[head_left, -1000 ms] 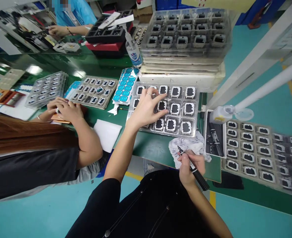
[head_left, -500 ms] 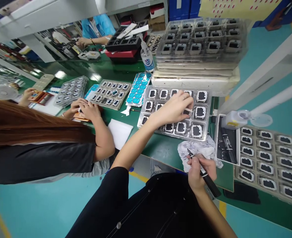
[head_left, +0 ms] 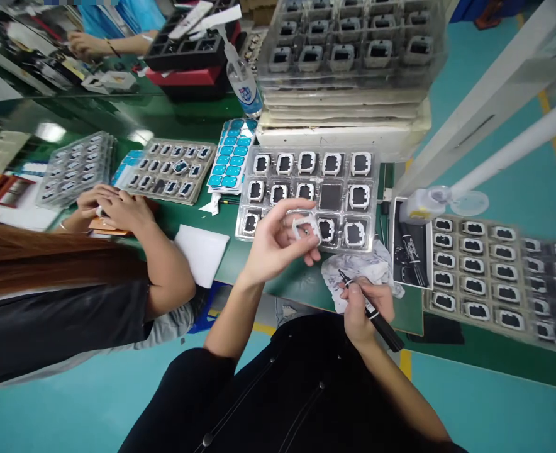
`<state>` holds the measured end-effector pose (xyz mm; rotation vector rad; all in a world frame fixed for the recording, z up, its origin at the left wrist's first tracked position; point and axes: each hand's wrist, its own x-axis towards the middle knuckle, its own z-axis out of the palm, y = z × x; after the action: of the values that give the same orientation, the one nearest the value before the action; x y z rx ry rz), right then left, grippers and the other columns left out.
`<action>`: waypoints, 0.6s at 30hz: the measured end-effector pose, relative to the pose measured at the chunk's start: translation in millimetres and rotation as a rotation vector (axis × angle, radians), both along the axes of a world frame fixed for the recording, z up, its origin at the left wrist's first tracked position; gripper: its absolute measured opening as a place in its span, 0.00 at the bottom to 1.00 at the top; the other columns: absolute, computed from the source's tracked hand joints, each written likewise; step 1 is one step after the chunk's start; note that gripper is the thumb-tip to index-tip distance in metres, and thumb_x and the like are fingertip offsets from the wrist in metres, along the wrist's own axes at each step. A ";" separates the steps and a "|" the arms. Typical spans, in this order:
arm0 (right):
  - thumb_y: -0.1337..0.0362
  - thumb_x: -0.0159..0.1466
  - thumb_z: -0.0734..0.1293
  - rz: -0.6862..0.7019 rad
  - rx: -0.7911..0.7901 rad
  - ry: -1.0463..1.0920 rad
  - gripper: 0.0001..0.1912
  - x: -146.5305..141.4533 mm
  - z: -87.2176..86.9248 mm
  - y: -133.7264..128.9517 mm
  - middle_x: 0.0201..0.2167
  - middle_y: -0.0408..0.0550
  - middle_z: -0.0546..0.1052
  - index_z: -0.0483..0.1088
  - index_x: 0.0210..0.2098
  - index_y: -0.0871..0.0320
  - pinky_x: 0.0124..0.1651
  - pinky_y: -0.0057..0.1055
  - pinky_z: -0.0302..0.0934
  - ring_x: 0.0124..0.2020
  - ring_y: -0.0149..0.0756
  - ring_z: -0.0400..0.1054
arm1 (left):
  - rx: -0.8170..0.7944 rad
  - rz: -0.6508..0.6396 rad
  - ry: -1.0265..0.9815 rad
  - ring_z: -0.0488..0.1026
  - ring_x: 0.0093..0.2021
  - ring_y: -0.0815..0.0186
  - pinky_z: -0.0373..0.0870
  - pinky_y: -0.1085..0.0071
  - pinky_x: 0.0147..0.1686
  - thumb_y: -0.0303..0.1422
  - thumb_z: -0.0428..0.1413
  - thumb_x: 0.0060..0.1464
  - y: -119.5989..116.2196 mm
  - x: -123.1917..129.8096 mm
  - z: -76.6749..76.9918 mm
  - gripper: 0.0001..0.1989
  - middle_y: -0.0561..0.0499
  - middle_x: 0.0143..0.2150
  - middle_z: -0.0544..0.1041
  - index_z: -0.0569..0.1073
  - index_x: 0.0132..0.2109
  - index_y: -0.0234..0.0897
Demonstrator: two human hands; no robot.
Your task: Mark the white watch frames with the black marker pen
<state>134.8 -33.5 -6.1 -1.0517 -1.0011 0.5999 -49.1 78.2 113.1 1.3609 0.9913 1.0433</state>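
Between the thumb and fingers of my left hand (head_left: 280, 242) is a small white frame (head_left: 312, 228), squarish with rounded corners. The hand is raised over the lower left part of a clear plastic tray (head_left: 244, 236). White frames with dark centres sit in the tray's pockets; one pocket (head_left: 329, 196) in the middle row shows only a dark square. My right hand (head_left: 365, 311) grips an uncapped black marker pen (head_left: 382, 327), its tip pointing up and left. Behind the marker's tip a crumpled, ink-stained white cloth (head_left: 377, 267) lies on the green table.
Stacked trays (head_left: 344, 113) stand behind the tray, beside a pump bottle (head_left: 244, 88). A box of markers (head_left: 412, 251) and more filled trays (head_left: 483, 314) are at right. At left a co-worker's hands (head_left: 117, 211) rest near blue sticker sheets (head_left: 231, 157). A white post (head_left: 485, 113) slants at right.
My left hand has lifted a white frame out of the tray's middle row and drawn it back toward me. My right hand still holds the marker. The whole view has shifted.
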 end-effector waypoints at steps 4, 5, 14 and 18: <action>0.61 0.78 0.74 -0.019 -0.014 0.013 0.09 -0.8 3.1 0.3 0.26 0.37 0.77 0.69 0.45 0.51 0.37 0.40 0.78 0.26 0.38 0.76 | -0.204 0.079 -0.157 0.87 0.29 0.62 0.81 0.71 0.23 0.48 0.77 0.61 -42.3 3.0 -29.6 0.29 0.52 0.40 0.84 0.72 0.58 0.45; 0.61 0.78 0.74 -0.028 -0.019 0.015 0.09 -1.1 3.7 0.2 0.26 0.37 0.78 0.69 0.45 0.50 0.38 0.41 0.79 0.27 0.39 0.77 | -0.246 0.084 -0.179 0.87 0.30 0.63 0.83 0.72 0.25 0.47 0.78 0.60 -49.2 4.8 -38.7 0.29 0.52 0.41 0.85 0.73 0.57 0.44; 0.59 0.78 0.74 0.032 -0.047 -0.067 0.08 -2.4 8.9 0.5 0.28 0.38 0.82 0.70 0.47 0.49 0.44 0.46 0.83 0.34 0.45 0.85 | -0.261 0.105 -0.086 0.89 0.46 0.61 0.88 0.68 0.49 0.43 0.81 0.54 -78.4 19.9 -91.4 0.34 0.48 0.46 0.87 0.78 0.61 0.42; 0.61 0.79 0.74 0.038 -0.066 -0.054 0.07 -2.7 6.4 -1.5 0.28 0.39 0.82 0.71 0.47 0.49 0.49 0.48 0.84 0.47 0.51 0.89 | -0.277 0.100 -0.062 0.88 0.44 0.61 0.88 0.68 0.46 0.44 0.79 0.56 -80.5 21.5 -96.3 0.34 0.48 0.44 0.87 0.78 0.64 0.42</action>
<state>132.1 -35.0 0.3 -1.1147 -1.0562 0.6420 -27.6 -2.3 16.8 1.0561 1.1214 0.9758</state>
